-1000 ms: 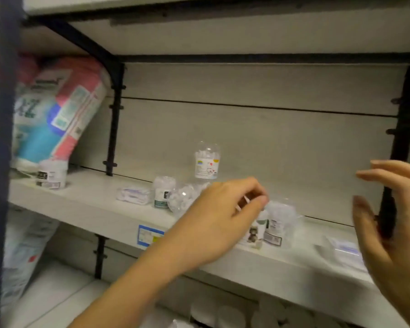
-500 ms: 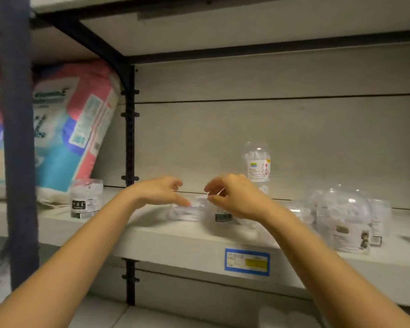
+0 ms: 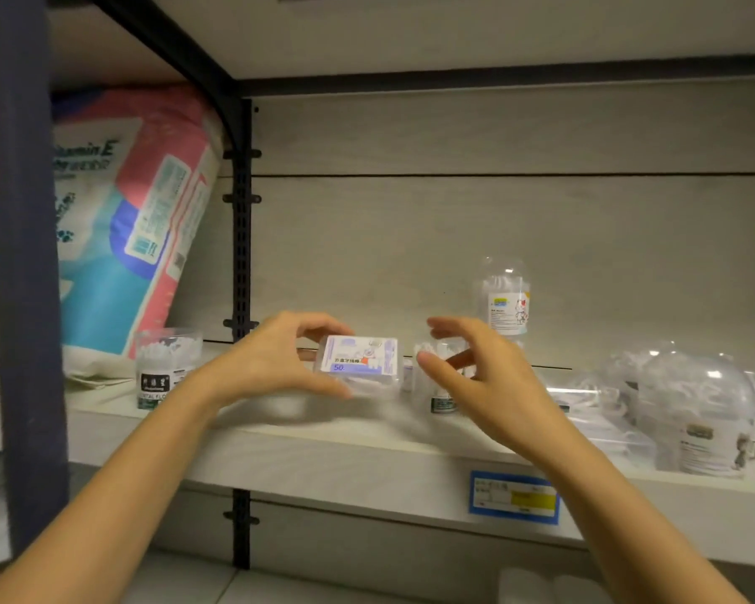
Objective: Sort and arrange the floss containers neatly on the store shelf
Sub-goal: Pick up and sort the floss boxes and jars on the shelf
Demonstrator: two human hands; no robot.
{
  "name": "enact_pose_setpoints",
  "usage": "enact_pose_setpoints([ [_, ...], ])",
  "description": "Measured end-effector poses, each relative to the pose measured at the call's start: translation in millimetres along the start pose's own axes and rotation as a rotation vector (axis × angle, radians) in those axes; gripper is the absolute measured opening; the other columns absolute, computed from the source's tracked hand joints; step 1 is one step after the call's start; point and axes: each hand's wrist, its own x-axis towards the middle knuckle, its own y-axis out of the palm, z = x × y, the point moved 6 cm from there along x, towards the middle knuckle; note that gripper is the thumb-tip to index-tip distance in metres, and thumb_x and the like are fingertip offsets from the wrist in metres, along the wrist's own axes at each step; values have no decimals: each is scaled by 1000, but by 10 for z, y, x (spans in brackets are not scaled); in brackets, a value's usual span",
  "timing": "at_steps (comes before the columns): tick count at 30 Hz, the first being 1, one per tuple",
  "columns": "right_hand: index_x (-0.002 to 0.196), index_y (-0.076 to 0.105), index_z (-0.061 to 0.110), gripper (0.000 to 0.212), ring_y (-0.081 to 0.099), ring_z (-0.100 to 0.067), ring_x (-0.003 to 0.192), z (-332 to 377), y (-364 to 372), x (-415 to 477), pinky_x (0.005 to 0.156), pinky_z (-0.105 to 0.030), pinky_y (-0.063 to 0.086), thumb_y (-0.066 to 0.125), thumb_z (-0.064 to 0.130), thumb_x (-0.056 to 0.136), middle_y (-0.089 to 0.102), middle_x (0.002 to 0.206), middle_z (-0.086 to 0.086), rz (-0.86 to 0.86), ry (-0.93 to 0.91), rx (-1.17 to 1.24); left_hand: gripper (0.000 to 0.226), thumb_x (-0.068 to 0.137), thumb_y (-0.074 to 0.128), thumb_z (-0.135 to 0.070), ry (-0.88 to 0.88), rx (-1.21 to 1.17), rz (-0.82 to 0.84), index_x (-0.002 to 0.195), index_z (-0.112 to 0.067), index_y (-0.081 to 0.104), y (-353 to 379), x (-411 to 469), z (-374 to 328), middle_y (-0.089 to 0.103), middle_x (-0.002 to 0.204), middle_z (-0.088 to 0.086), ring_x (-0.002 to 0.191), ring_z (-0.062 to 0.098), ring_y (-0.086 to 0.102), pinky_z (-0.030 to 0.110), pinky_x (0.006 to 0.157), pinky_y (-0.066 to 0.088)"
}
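My left hand [image 3: 275,364] grips a flat clear floss box [image 3: 358,361] with a purple label, lifted just above the pale shelf [image 3: 323,455]. Just to the box's right, my right hand [image 3: 476,377] hovers with its fingers spread and holds nothing. Behind that hand stands a small clear floss tub [image 3: 441,385], partly hidden. A tall clear floss jar [image 3: 503,300] stands at the back wall. A round floss tub [image 3: 162,368] with a dark label sits at the left. Several domed clear floss containers [image 3: 698,416] crowd the right end.
A large pink and blue soft pack [image 3: 123,237] leans on the left section of the shelf. A dark upright post [image 3: 22,255] stands close in front at the left. A black slotted shelf bracket [image 3: 240,237] runs down the back wall. A blue price tag [image 3: 513,498] sits on the shelf edge.
My left hand has picked the flat purple-labelled box up off the shelf. My right hand has opened and moved slightly right of it. The view has shifted a little leftward and closer.
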Motion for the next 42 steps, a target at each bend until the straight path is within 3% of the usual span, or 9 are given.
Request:
enact_pose_setpoints([
  [4, 137, 32, 40, 75, 51, 6, 107, 195, -44, -185, 79, -15, 53, 70, 41, 72, 43, 125, 26, 78, -137, 114, 62, 58, 86, -25, 307, 54, -212, 114, -28, 59, -23, -408, -474, 61, 108, -17, 104, -4, 56, 2, 83, 42],
  [9, 131, 42, 34, 70, 48, 3, 112, 317, -262, -351, 86, -17, 49, 74, 44, 70, 47, 124, 18, 7, -327, -61, 64, 62, 70, -45, 487, 123, -308, 121, -25, 56, 81, -530, -921, 58, 114, -19, 105, -4, 57, 9, 86, 45],
  [13, 131, 42, 31, 69, 41, -3, 117, 157, -752, -587, 92, -24, 47, 63, 57, 71, 32, 124, 12, -117, -309, -239, 65, 62, 66, -54, 584, 150, -313, 120, -26, 56, 426, -392, -1288, 58, 111, -18, 103, -6, 53, 3, 87, 39],
  [17, 127, 46, 30, 65, 46, -5, 111, -164, -1431, -853, 89, -27, 46, 66, 55, 71, 42, 117, 12, -125, -237, -313, 64, 62, 63, -62, 638, 79, -261, 117, -31, 56, 945, -160, -1796, 59, 108, -22, 100, -8, 54, 1, 85, 38],
  [21, 120, 48, 32, 63, 49, -3, 109, -586, -2170, -1087, 89, -17, 42, 70, 56, 66, 50, 115, 15, -153, -138, -344, 69, 62, 58, -66, 691, 95, -249, 117, -25, 60, 1478, 76, -2440, 61, 101, -17, 95, -4, 52, 4, 84, 36],
  [27, 118, 52, 37, 66, 56, -2, 103, -1451, -3112, -1088, 90, -29, 52, 63, 62, 59, 55, 115, 16, 9, 98, -281, 66, 63, 59, -70, 598, 196, -111, 112, -26, 61, 2324, 716, -3250, 57, 92, -16, 91, 7, 50, 21, 80, 39],
  [31, 124, 53, 29, 75, 59, -9, 103, -2039, -3295, -1037, 90, -33, 53, 63, 62, 57, 59, 119, 8, 146, 230, -281, 52, 71, 66, -56, 439, 192, 94, 112, -24, 62, 2863, 1146, -3334, 63, 99, -10, 93, 10, 53, 29, 84, 46],
  [36, 126, 54, 23, 59, 57, -9, 102, -2425, -3186, -1020, 89, -23, 48, 69, 46, 74, 58, 119, 6, 209, 260, -254, 49, 75, 65, -52, 325, 234, 273, 113, -22, 60, 3221, 1324, -3177, 60, 99, -8, 96, 15, 55, 32, 84, 47],
  [42, 123, 55, 24, 53, 56, -12, 107, -2516, -3095, -1039, 94, -33, 49, 66, 46, 76, 57, 118, 7, 219, 234, -243, 46, 84, 58, -47, 273, 372, 409, 118, -16, 55, 3307, 1326, -3199, 59, 109, 1, 97, 20, 53, 31, 84, 45],
])
